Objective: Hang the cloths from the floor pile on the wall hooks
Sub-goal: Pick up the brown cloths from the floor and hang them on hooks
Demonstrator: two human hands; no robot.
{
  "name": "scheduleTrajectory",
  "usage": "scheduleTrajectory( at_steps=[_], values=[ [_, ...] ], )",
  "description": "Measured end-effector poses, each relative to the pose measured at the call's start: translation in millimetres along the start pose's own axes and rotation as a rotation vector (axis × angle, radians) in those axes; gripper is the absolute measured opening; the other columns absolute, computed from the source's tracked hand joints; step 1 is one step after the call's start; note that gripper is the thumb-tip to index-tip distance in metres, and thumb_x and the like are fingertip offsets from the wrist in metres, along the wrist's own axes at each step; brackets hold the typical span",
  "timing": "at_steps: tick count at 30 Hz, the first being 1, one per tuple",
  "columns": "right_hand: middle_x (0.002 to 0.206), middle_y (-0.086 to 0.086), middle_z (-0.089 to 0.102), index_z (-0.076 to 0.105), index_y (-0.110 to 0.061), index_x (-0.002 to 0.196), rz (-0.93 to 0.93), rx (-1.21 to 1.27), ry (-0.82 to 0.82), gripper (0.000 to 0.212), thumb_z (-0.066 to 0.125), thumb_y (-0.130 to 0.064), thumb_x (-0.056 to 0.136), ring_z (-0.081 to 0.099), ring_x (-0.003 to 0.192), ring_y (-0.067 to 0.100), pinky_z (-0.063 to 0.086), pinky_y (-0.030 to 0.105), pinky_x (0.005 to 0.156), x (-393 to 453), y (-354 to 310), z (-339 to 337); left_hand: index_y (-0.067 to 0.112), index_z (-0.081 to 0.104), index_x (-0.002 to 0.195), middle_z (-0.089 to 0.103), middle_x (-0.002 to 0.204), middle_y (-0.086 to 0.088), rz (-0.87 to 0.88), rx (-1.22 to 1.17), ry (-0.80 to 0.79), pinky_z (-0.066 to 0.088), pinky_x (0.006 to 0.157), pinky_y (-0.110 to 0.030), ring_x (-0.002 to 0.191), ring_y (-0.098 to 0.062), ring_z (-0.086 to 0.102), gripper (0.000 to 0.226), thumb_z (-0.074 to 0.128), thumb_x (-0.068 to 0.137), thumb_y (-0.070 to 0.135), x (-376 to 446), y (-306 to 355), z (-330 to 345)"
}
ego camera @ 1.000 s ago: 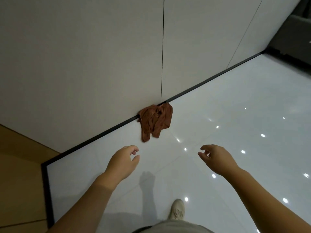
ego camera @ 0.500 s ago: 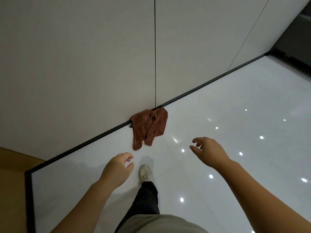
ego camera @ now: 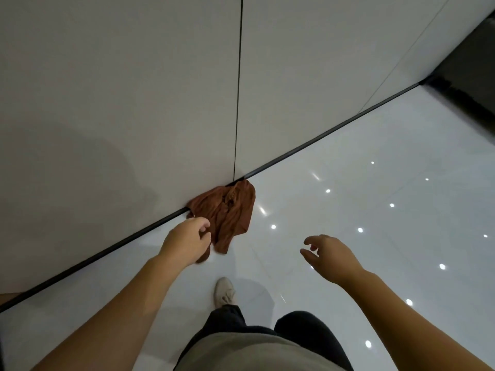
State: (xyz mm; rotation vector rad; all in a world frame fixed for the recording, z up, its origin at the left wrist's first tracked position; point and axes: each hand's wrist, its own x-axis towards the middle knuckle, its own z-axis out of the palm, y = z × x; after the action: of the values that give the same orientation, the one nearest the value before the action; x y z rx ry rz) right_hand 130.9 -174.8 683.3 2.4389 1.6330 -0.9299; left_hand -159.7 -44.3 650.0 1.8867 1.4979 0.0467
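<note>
Cloth: a rust-brown cloth [ego camera: 227, 212] lies crumpled on the glossy white floor [ego camera: 375, 210], bunched into soft folds with a narrow tail trailing toward the person
Position: pressed against the dark baseboard [ego camera: 107, 253] at the foot of the pale wall [ego camera: 120, 103], just below a vertical panel seam [ego camera: 237, 89]; near the frame's centre, at 12 o'clock from the person's feet
Left hand [ego camera: 187, 242]: reaching forward in front of the cloth's 8 o'clock edge, fingers loosely curled and holding nothing; whether it touches the fabric cannot be told
Right hand [ego camera: 330, 257]: held out over the floor at 4 o'clock from the cloth, well apart from it, fingers relaxed and slightly spread, empty
Person: one pale shoe [ego camera: 224, 290] stepping forward between the arms, dark trousers, grey top at the bottom edge
Floor: ceiling lights reflect as bright dots on the tiles
Writing: no brand, label or lettering can be read on the cloth
</note>
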Motion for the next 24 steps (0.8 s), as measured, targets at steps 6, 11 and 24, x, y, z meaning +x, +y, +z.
scheduleTrajectory(
  at_steps=[6,11,24],
  values=[
    [0.113,-0.003,0.062,0.057,-0.022,0.125,-0.026,-0.015,-0.103,0.038,0.051,-0.041,0.093,0.058,0.098,0.012,0.041,0.018,0.080,72.7,-4.6,-23.4,0.017,0.061,0.115,0.061,0.107,0.001,-0.055,-0.023,0.016,0.049,0.086,-0.035,0.100,-0.019,0.058,0.026,0.057,0.090,0.024,73.6,15.7,-14.3],
    [0.116,-0.001,0.062,0.060,-0.019,0.120,-0.099,-0.060,-0.226,0.035,0.051,-0.039,0.093,0.058,0.103,0.015,0.040,0.021,0.084,146.0,13.4,-41.8,0.016,0.060,0.117,0.061,0.111,-0.001,-0.224,-0.025,-0.015,0.047,0.087,-0.032,0.102,-0.019,0.057,0.028,0.056,0.090,0.022,102.6,21.3,9.2],
    [0.118,0.003,0.062,0.056,-0.018,0.126,-0.266,-0.311,-0.423,0.039,0.051,-0.038,0.093,0.058,0.107,0.020,0.043,0.029,0.091,408.8,68.5,-28.7,0.017,0.059,0.119,0.062,0.119,0.000,-0.542,-0.167,-0.131,0.045,0.092,-0.030,0.109,-0.018,0.058,0.029,0.051,0.092,0.022,201.6,22.6,164.4]
  ],
)
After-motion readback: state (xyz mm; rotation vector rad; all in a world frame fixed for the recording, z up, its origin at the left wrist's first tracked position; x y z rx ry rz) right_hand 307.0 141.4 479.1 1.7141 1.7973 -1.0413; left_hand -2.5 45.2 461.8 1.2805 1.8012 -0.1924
